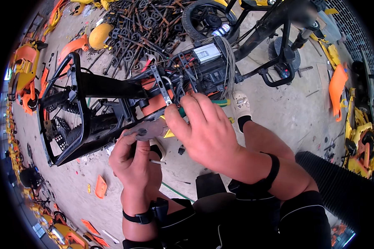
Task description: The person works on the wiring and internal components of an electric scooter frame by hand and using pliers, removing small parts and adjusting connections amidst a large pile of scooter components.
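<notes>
A pliers-like hand tool (pixel 153 128) with a broad grey head, a round pivot and yellow-green handles lies across both hands. My right hand (pixel 210 130) is closed over its handles; their green tips poke out to the right of the knuckles. The thumb and fingers of my left hand (pixel 131 159) close around the tool's head, and the jaw tip is partly hidden. Just beyond my right fingertips, a perforated metal bracket (pixel 160 85) slants over a black vehicle frame (pixel 112 85). Whether the fingers touch this bracket I cannot tell.
On the frame sit a silver box (pixel 207 53) and bundled grey cables (pixel 230 68). Behind it lies a heap of rusty metal parts (pixel 141 29) beside a black wheel (pixel 212 20). Orange panels (pixel 100 186) and yellow parts litter the floor. A black ribbed object (pixel 336 186) stands at right.
</notes>
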`<state>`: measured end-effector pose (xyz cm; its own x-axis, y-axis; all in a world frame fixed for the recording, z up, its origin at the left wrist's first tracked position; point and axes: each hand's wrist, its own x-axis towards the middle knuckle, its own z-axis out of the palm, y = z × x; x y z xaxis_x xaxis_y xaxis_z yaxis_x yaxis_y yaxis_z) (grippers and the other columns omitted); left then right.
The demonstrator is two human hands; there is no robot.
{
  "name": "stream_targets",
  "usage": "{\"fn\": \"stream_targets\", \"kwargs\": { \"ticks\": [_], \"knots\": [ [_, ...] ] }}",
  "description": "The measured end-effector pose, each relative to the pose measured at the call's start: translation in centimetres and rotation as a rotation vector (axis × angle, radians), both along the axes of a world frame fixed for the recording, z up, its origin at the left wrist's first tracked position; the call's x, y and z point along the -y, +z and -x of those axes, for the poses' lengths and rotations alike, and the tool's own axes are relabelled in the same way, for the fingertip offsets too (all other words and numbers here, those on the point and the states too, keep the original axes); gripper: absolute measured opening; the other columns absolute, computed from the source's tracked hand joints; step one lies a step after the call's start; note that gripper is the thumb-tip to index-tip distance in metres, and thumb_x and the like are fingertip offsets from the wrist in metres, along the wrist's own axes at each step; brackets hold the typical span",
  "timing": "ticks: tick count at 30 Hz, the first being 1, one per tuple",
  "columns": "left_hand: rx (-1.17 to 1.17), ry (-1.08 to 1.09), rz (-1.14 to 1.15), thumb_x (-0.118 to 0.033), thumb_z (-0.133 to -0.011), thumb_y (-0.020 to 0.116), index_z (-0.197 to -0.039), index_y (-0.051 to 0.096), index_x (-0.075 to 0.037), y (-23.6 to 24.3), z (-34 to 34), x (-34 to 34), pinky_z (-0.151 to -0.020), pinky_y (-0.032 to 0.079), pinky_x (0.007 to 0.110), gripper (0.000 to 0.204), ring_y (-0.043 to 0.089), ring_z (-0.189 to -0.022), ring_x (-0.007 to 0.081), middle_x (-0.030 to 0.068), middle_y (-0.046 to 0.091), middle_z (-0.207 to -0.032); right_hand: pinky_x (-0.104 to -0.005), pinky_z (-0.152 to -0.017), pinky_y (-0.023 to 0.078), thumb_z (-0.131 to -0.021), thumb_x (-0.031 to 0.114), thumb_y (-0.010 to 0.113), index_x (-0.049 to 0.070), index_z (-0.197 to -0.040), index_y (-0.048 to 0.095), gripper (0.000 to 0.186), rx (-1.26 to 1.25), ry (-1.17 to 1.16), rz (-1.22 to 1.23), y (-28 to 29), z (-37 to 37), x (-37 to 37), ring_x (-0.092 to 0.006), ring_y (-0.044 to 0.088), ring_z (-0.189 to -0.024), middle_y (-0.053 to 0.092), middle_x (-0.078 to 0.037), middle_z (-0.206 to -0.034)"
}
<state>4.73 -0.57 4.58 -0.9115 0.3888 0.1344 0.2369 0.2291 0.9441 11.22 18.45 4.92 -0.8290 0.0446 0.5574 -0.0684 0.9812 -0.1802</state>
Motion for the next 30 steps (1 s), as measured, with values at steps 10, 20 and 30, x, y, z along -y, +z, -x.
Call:
{"fn": "stream_targets", "kwargs": {
  "ticks": [10, 20, 30],
  "knots": [
    [0.183, -0.015, -0.122, -0.015, -0.100, 0.065, -0.106, 0.065, 0.001, 0.3, -0.2, -0.5, -0.079, 0.049, 0.025, 0.018, 0.063, -0.086, 0.0124, 0.0078, 0.069, -0.097, -0.0312, -0.071, 0.046, -0.082, 0.016, 0.064, 0.005, -0.112, 0.061, 0.032, 0.008, 0.058, 0.128, 0.0, 0.2, -0.9, -0.0235, 0.056, -0.092, 0.059, -0.009, -0.103],
    [0.310, -0.045, -0.167, -0.015, -0.100, 0.065, -0.105, 0.067, 0.001, 1.4, 0.3, -1.5, -0.072, 0.047, 0.024, 0.017, 0.060, -0.080, 0.0107, 0.0076, 0.069, -0.092, -0.0378, -0.073, 0.049, -0.079, 0.005, 0.062, 0.008, -0.114, 0.060, 0.035, 0.136, 0.056, 0.344, -0.9, 0.3, -1.0, -0.0288, 0.058, -0.095, 0.059, -0.010, -0.101],
    [0.541, -0.027, -0.153, -0.009, -0.097, 0.068, -0.105, 0.070, 0.001, 1.1, -0.2, -1.5, -0.072, 0.043, 0.023, 0.013, 0.058, -0.081, 0.0090, 0.0044, 0.069, -0.090, -0.0460, -0.092, 0.048, -0.074, -0.011, 0.055, 0.006, -0.126, 0.054, 0.054, 0.227, -0.175, 0.763, -0.5, 1.4, -4.1, -0.0420, 0.057, -0.109, 0.060, -0.020, -0.116]
  ]
}}
